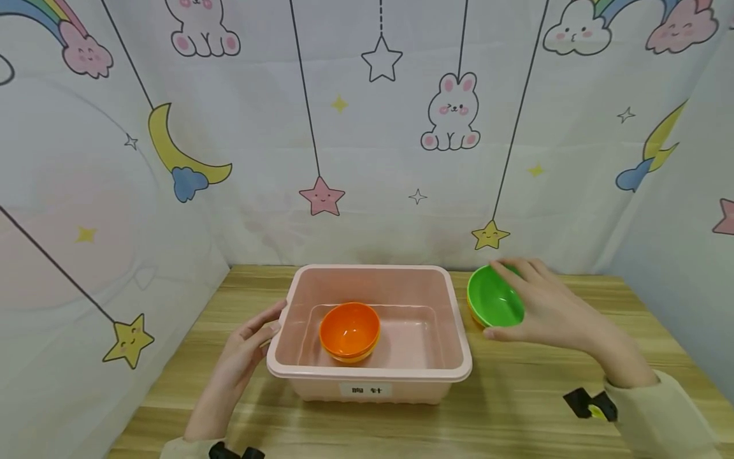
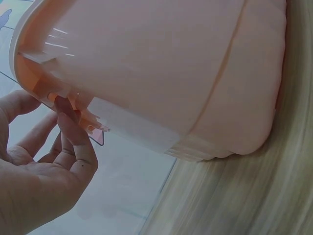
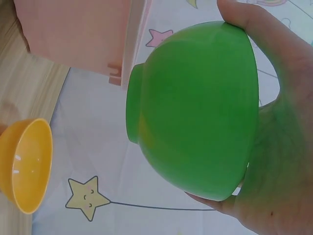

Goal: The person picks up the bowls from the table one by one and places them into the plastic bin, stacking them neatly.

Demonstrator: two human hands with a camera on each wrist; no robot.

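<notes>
My right hand point(image 1: 550, 306) grips a green bowl point(image 1: 494, 298) by its rim, thumb on one side and fingers on the other. In the right wrist view the green bowl point(image 3: 195, 112) is lifted clear of a yellow bowl point(image 3: 33, 166) that stands on the table. A pink plastic bin point(image 1: 369, 377) sits to the left of these bowls. My left hand point(image 1: 243, 350) holds the bin's left rim, thumb and fingers pinching its edge in the left wrist view. Inside the bin, toward its left, rests an orange bowl point(image 1: 350, 328) nested on a yellowish one.
The wooden table point(image 1: 516, 408) runs under the bin and bowls. A white label point(image 1: 365, 390) with dark characters is on the bin's front. Behind and at both sides hangs a pale printed cloth point(image 1: 378, 159) with stars, moons and rabbits.
</notes>
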